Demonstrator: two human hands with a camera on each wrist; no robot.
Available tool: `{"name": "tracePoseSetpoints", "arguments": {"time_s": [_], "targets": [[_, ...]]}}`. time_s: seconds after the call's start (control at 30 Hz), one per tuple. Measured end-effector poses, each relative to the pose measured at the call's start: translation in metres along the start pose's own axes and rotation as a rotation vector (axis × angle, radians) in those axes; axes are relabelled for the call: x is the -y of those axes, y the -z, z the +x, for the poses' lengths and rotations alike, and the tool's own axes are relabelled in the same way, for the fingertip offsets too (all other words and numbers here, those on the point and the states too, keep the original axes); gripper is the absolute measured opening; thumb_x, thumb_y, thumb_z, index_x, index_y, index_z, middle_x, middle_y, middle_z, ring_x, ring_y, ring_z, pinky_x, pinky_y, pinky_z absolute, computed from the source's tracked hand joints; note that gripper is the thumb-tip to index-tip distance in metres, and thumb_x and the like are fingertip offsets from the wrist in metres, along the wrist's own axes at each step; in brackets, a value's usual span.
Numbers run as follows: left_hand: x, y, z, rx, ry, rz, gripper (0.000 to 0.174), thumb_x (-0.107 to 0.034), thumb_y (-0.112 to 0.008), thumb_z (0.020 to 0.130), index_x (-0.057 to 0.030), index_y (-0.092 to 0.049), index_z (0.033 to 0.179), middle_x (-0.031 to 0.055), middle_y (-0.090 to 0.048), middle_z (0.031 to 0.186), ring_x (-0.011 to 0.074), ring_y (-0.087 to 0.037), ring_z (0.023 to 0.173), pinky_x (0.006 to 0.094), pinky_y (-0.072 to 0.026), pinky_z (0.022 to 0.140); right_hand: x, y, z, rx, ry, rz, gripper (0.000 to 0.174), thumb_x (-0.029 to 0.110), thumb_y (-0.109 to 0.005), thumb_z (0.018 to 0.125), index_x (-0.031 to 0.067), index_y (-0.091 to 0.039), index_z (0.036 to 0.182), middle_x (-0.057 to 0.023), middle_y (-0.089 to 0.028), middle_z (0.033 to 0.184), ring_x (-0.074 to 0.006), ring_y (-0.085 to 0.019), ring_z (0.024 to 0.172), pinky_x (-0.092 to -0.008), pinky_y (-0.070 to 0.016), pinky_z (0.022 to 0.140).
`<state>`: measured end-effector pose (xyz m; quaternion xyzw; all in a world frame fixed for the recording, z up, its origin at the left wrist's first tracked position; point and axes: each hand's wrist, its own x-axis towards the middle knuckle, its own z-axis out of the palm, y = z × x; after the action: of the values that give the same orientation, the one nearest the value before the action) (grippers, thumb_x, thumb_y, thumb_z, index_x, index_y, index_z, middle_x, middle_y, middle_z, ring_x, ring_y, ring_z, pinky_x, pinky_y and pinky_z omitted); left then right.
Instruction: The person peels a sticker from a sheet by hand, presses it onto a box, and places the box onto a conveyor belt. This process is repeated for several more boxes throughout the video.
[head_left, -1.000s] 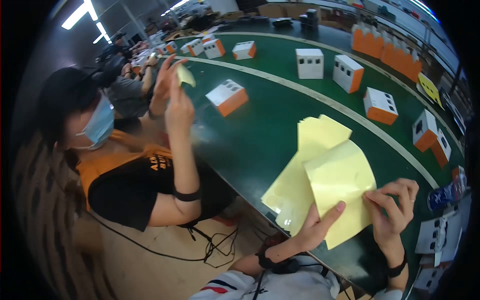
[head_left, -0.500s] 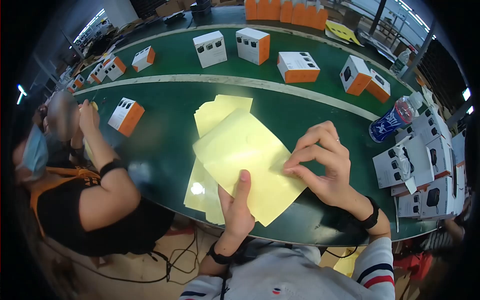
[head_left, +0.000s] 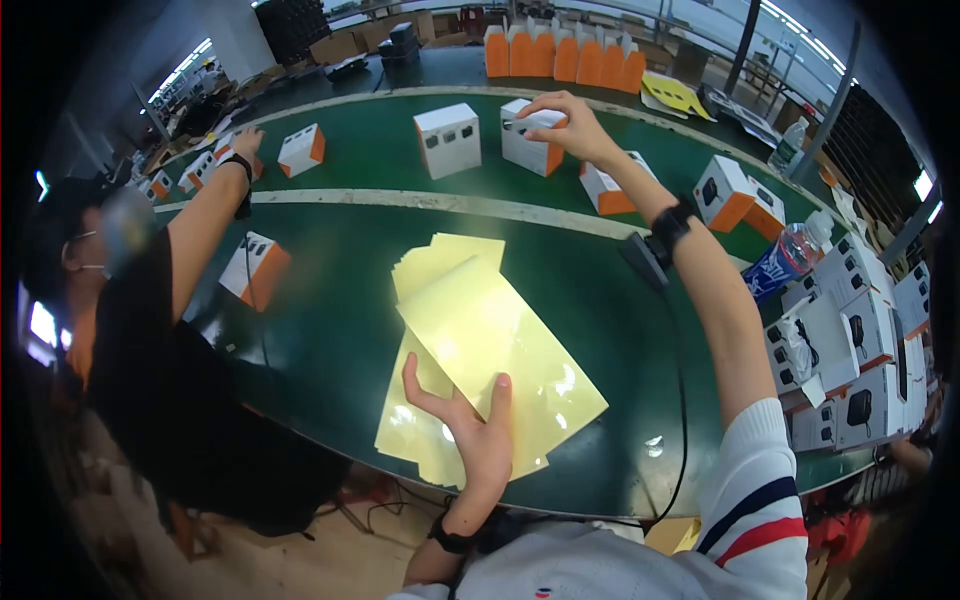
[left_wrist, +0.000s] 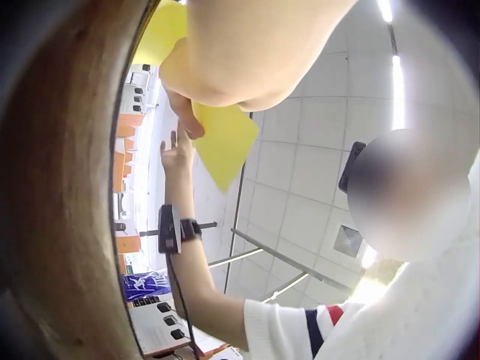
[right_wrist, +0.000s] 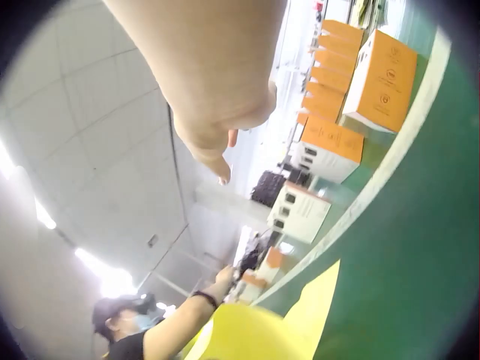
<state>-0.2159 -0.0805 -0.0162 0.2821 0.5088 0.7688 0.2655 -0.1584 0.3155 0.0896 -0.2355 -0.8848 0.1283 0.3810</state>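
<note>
My left hand (head_left: 482, 450) holds a glossy yellow sheet (head_left: 510, 330) by its near edge, thumb on top and index finger spread to the side. Beneath it, a loose pile of yellow sheets (head_left: 402, 430) lies on the green table. In the left wrist view the sheet's corner (left_wrist: 227, 150) sticks out past the fingers. My right arm is stretched forward, and the right hand (head_left: 568, 125) hovers with bent, parted fingers at a white and orange box (head_left: 527, 152), overlapping its top in the head view. Nothing shows between those fingers in the right wrist view.
More white and orange boxes (head_left: 448, 142) stand along the green belt beyond a pale strip (head_left: 400, 200). At right are a blue-labelled bottle (head_left: 785, 262) and stacked boxes (head_left: 868, 400). Another person (head_left: 150, 300) reaches over the belt at left. A cable (head_left: 684, 420) hangs from my right wrist.
My right hand has left the sheet's edge and reached forward to the boxes on the belt. The left hand keeps the sheet. The neighbouring person's arm has stretched out toward the belt.
</note>
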Motion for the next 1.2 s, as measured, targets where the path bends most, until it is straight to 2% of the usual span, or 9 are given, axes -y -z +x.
{"name": "tracePoseSetpoints", "arguments": {"time_s": [0.23,0.4,0.6,0.67,0.77,0.83,0.93,1.1,1.2], "targets": [[-0.014,0.012,0.013,0.259,0.001,0.159,0.018,0.0,-0.056,0.098,0.0007,-0.065,0.114,0.0092,-0.069,0.109,0.0186,-0.063,0.107,0.0282,-0.0441,0.098,-0.049,-0.026,0.046,0.131,-0.113,-0.193,0.084,0.011,-0.087,0.069,0.0421,-0.057,0.141,-0.0115,-0.043,0.154,-0.0335,-0.042,0.142,-0.0485,-0.0384,0.115],[-0.017,0.029,0.023,0.379,0.079,0.151,0.023,-0.001,-0.054,0.1,-0.0002,-0.067,0.119,0.0064,-0.069,0.114,0.0099,-0.059,0.098,0.0224,-0.0451,0.085,-0.035,-0.017,0.032,0.109,0.012,-0.276,0.111,0.001,-0.085,0.067,0.0407,-0.033,0.157,-0.0139,-0.032,0.161,-0.036,-0.045,0.141,-0.0451,-0.0449,0.111],[-0.025,0.044,0.031,0.287,0.179,0.076,0.042,-0.002,-0.054,0.099,0.0008,-0.057,0.141,0.0061,-0.066,0.133,0.0039,-0.049,0.089,0.0187,-0.0369,0.074,0.069,0.01,-0.017,-0.114,0.045,0.07,0.098,0.005,-0.081,0.069,0.0267,-0.04,0.155,-0.0147,-0.034,0.156,-0.03,-0.059,0.12,-0.041,-0.0548,0.097],[-0.026,0.046,0.032,0.258,0.169,0.071,0.047,-0.004,-0.057,0.099,-0.0022,-0.053,0.146,0.0046,-0.061,0.143,-0.0022,-0.029,0.057,0.0181,-0.023,0.05,0.125,0.029,-0.043,-0.086,0.056,0.167,0.088,0.012,-0.082,0.07,0.0178,-0.047,0.151,-0.0116,-0.035,0.152,-0.0223,-0.058,0.108,-0.0344,-0.0568,0.087],[-0.035,0.056,0.037,0.34,0.058,0.085,0.067,-0.008,-0.066,0.094,0.0002,-0.038,0.154,0.0119,-0.046,0.155,0.0096,-0.055,0.106,0.0236,-0.045,0.087,0.194,0.051,-0.083,0.038,0.087,0.31,0.083,0.016,-0.084,0.071,0.0132,-0.051,0.147,-0.01,-0.034,0.152,-0.0186,-0.055,0.106,-0.0306,-0.056,0.085],[-0.044,0.05,0.039,0.452,-0.05,-0.157,0.087,-0.007,-0.072,0.089,0.0007,-0.023,0.16,0.0182,-0.035,0.159,0.0265,-0.032,0.149,0.0388,-0.0303,0.119,0.237,0.06,-0.111,0.166,0.043,0.466,0.078,0.019,-0.085,0.073,0.0113,-0.053,0.145,-0.0102,-0.033,0.153,-0.0176,-0.053,0.107,-0.0298,-0.0548,0.086],[-0.081,0.04,0.024,0.624,-0.043,-0.338,0.108,-0.002,-0.078,0.081,-0.0067,-0.008,0.164,0.0167,-0.044,0.146,0.0279,-0.048,0.136,0.0383,-0.039,0.113,0.277,0.063,-0.147,0.32,0.016,0.632,0.073,0.021,-0.085,0.077,0.0114,-0.054,0.142,-0.0121,-0.032,0.153,-0.0188,-0.053,0.109,-0.03,-0.0533,0.086],[-0.092,0.053,0.013,0.641,-0.098,-0.162,0.061,-0.004,-0.081,0.081,-0.0063,-0.047,0.132,0.0108,-0.053,0.123,0.0194,-0.057,0.115,0.033,-0.0481,0.096,0.301,0.081,-0.163,0.268,-0.071,0.54,0.034,0.017,-0.086,0.071,0.0085,-0.074,0.101,-0.0128,-0.035,0.155,-0.0248,-0.04,0.133,-0.0413,-0.0294,0.112],[-0.097,0.059,0.015,0.696,-0.177,-0.057,0.064,0.0,-0.08,0.078,-0.0065,-0.044,0.131,0.0122,-0.053,0.121,0.0203,-0.06,0.113,0.033,-0.0522,0.092,0.311,0.1,-0.167,0.305,-0.101,0.641,0.022,0.016,-0.086,0.07,0.0088,-0.075,0.087,-0.0149,-0.042,0.153,-0.0267,-0.038,0.138,-0.0423,-0.0254,0.114]]}}
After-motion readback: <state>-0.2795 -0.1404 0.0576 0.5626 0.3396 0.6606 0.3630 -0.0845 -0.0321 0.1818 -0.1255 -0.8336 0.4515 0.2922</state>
